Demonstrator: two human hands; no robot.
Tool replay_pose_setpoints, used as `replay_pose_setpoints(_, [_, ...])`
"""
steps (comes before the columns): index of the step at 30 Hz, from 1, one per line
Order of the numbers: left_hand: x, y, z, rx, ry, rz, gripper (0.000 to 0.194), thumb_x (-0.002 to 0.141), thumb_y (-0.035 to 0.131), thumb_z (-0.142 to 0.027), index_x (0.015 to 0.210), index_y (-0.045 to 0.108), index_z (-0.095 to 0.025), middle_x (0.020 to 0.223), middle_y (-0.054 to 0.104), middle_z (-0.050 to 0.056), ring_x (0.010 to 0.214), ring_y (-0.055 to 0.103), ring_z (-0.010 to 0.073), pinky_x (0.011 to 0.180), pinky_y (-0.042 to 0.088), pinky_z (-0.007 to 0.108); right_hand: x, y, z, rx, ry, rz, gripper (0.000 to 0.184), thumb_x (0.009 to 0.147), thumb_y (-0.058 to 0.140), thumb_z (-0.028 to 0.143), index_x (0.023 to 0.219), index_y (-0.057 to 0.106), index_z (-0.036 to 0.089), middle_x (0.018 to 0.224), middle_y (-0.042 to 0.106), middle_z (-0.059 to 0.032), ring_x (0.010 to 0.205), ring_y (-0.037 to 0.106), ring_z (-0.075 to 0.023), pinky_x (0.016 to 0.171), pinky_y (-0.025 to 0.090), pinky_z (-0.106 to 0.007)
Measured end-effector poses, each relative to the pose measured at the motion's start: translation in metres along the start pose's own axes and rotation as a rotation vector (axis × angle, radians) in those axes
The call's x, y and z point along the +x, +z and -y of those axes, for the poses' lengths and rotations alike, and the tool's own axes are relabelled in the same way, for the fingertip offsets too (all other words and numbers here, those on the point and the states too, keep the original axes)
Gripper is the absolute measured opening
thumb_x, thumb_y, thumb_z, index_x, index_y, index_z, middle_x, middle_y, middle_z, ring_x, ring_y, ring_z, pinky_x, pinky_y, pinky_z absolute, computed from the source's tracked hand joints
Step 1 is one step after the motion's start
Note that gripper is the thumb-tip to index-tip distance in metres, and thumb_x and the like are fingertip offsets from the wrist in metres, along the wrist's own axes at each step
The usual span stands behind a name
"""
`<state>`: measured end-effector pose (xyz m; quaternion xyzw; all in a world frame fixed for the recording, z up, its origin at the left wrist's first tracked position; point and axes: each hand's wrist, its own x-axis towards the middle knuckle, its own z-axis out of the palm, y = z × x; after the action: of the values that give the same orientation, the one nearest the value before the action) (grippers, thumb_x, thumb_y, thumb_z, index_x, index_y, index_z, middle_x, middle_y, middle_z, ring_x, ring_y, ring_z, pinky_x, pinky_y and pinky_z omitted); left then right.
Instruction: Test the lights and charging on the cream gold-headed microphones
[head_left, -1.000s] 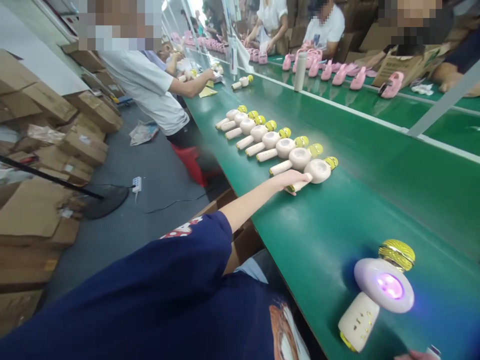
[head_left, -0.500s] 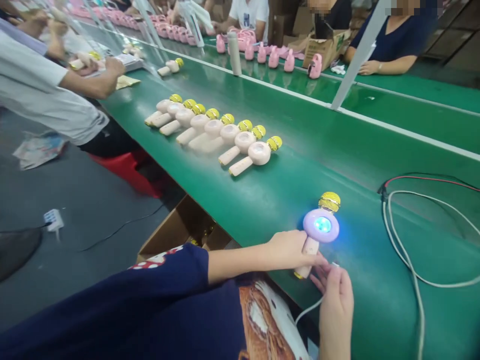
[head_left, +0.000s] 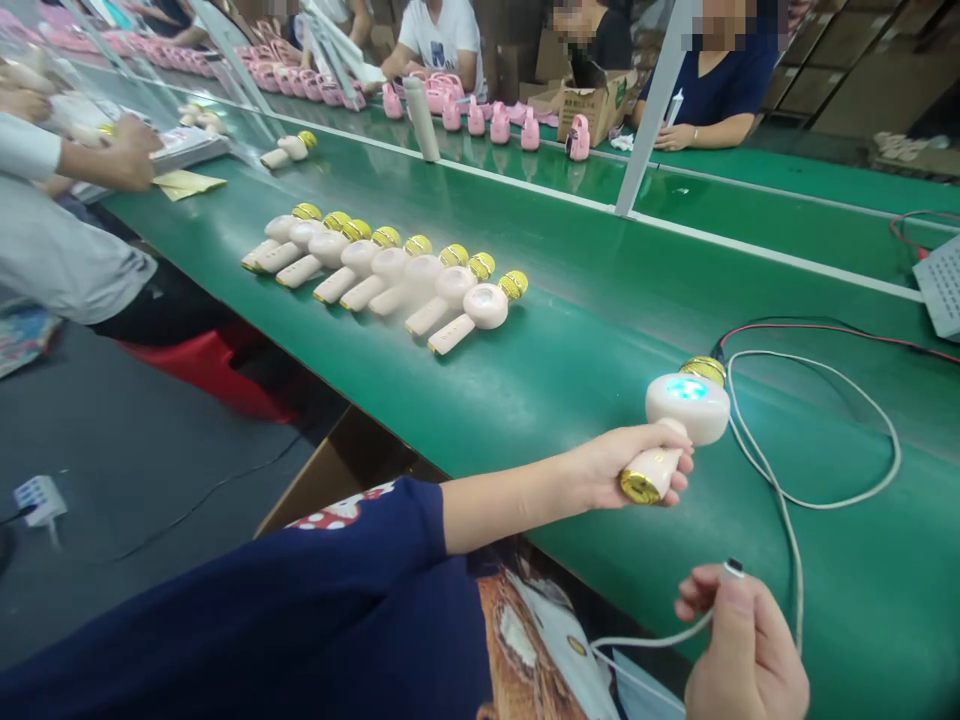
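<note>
My left hand [head_left: 637,465] is shut around the handle of a pale pink karaoke microphone [head_left: 686,408], held above the green belt. Its round head glows blue, and its gold grille points away from me. My right hand [head_left: 742,645] is low at the belt's near edge, pinching the small plug [head_left: 733,568] of a white cable [head_left: 652,640]. The plug is well apart from the microphone. The fingers of my left hand hide most of the handle.
A row of several pink microphones [head_left: 390,265] lies on the green belt [head_left: 600,340]. A looped white cable and red wire [head_left: 825,330] run to a grey perforated device [head_left: 941,285]. A co-worker's arm [head_left: 112,155] is at far left. Pink items [head_left: 495,125] line the farther belt.
The microphone has turned and risen in my left hand, with its head now pointing right. My right hand and the plug have moved down, away from the microphone. The view has shifted slightly.
</note>
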<state>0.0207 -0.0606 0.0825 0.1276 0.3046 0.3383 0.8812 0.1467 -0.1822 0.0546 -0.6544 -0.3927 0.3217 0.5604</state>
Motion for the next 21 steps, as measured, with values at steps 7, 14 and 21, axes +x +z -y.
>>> replay_pose_setpoints(7, [-0.011, 0.028, -0.003, -0.024, 0.112, 0.015, 0.015, 0.081, 0.058, -0.026, 0.078, 0.056, -0.012, 0.07, 0.052, -0.001, 0.051, 0.053, 0.0067, 0.043, 0.05, 0.019, -0.006, 0.011, 0.027, -0.215, -0.044, 0.208, 0.044, 0.085, 0.052, 0.057, 0.076, 0.067, 0.016, 0.065, 0.069, -0.004, 0.053, 0.06, -0.0148, 0.055, 0.046, -0.026])
replay_pose_setpoints(14, [-0.016, 0.034, 0.001, 0.019, 0.223, -0.019, 0.014, 0.08, 0.06, -0.025, 0.074, 0.053, -0.014, 0.069, 0.052, 0.0, 0.054, 0.052, 0.0075, 0.046, 0.051, 0.02, -0.007, 0.023, 0.054, -0.278, -0.002, 0.186, 0.045, 0.087, 0.049, 0.057, 0.072, 0.066, 0.018, 0.058, 0.063, -0.0007, 0.053, 0.055, -0.0134, 0.057, 0.043, -0.025])
replay_pose_setpoints(21, [-0.014, 0.032, 0.005, 0.077, 0.298, -0.045, 0.018, 0.08, 0.06, -0.029, 0.074, 0.052, -0.014, 0.065, 0.051, 0.0, 0.052, 0.051, 0.0074, 0.047, 0.051, 0.02, -0.003, 0.022, 0.049, -0.27, -0.007, 0.218, 0.044, 0.088, 0.049, 0.054, 0.07, 0.066, 0.018, 0.054, 0.061, 0.0006, 0.05, 0.053, -0.0115, 0.053, 0.042, -0.023])
